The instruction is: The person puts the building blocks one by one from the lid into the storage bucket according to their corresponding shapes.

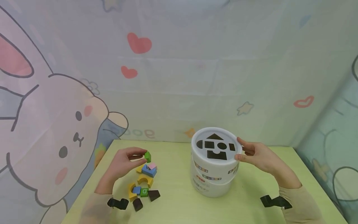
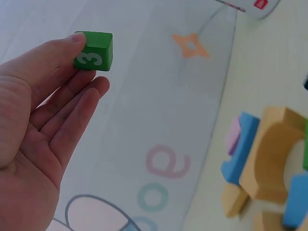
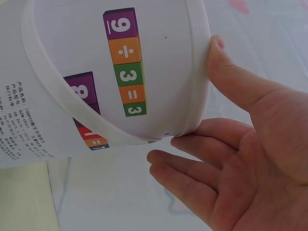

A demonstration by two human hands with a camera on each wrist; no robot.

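Note:
A green cube (image 2: 98,52) marked with a 3 is pinched between the thumb and fingertips of my left hand (image 1: 126,163). In the head view it is raised above a group of loose blocks, including a blue block (image 1: 149,171), a pink piece (image 1: 152,166) and a yellow arch (image 1: 145,179). On the right side of a white bucket (image 1: 212,183), my right hand (image 1: 258,155) touches the rim with thumb and index finger spread apart. Its other fingers extend loosely below the rim in the right wrist view. The bucket's lid (image 1: 230,155) has several dark shaped holes.
Nearer me lie another yellow arch (image 1: 131,192), a small blue block (image 1: 136,190), a green letter block (image 1: 144,192) and two dark blocks, one a wedge (image 1: 154,195). A pale cloth with printed hearts (image 1: 139,43) hangs behind the yellow-green table (image 1: 173,205).

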